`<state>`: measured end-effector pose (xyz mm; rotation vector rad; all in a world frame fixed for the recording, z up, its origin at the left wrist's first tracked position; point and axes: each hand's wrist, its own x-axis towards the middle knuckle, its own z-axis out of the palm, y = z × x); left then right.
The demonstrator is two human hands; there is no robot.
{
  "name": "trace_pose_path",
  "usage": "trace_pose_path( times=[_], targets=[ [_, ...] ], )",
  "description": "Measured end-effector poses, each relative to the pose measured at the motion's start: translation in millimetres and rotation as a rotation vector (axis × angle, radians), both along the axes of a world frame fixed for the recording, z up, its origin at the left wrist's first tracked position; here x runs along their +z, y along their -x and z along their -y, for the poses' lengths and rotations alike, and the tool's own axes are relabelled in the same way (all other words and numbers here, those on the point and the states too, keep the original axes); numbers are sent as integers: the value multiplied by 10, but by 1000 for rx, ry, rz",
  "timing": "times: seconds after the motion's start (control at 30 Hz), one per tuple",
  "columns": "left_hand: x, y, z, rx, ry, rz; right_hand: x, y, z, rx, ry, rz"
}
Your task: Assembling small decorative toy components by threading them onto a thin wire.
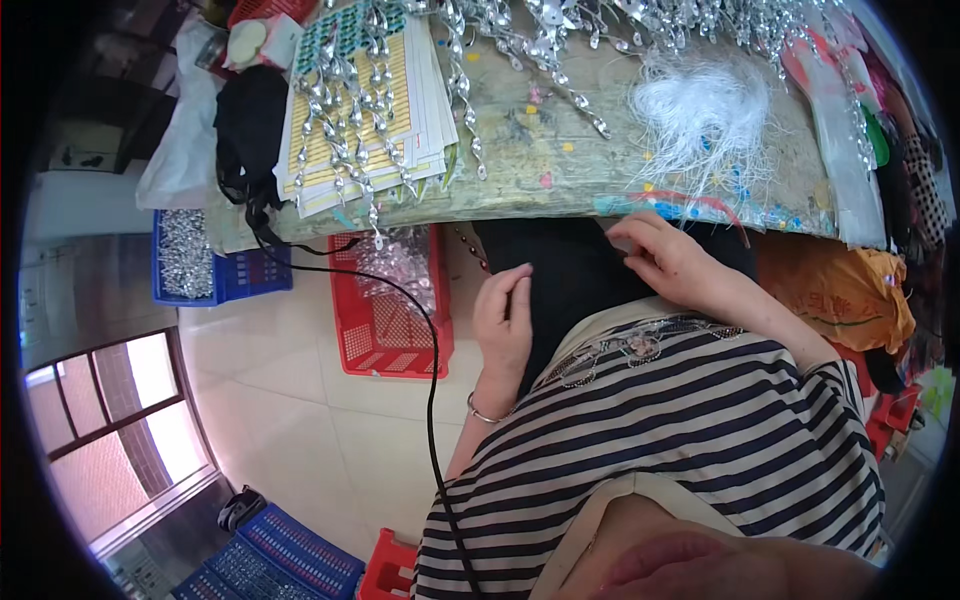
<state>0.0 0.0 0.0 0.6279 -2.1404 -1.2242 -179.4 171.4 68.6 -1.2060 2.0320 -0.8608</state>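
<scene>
My left hand (pixel 503 318) is just below the table's front edge, over my dark lap, with thumb and fingers drawn together. Anything between them is too small to make out. A thin strand of dark reddish beads (pixel 472 250) hangs beside those fingertips. Close under the table edge, my right hand (pixel 668 258) is closed in a pinch; what it grips, if anything, cannot be seen. On the table (pixel 540 185), silver leaf-shaped bead sprays (pixel 560 85) lie along the back. A tangle of white, thread-like strands (pixel 705 110) sits ahead of my right hand.
More silver sprays (pixel 345 130) rest on stacked printed sheets (pixel 435 110) at the left, near a black cloth bag (pixel 250 125). A black cable (pixel 432 400) loops past my left arm. Below are a red basket (pixel 385 362), a blue crate (pixel 255 283) and an orange bag (pixel 850 295).
</scene>
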Motion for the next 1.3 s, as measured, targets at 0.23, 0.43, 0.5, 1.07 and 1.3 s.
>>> trace_pose_path(
  times=[0.23, 0.43, 0.5, 1.07, 1.3],
  targets=[
    [318, 526, -247, -15, 131, -172, 178, 366, -118, 45, 242, -246],
    [510, 1043, 223, 146, 247, -39, -169, 877, 614, -204, 417, -547],
    [491, 1171, 339, 191, 158, -5, -165, 944, 847, -241, 324, -522],
    [404, 2000, 717, 69, 362, 223, 704, 931, 30, -296, 208, 356],
    [732, 1986, 133, 68, -222, -134, 342, 742, -154, -278, 344, 324]
  ],
)
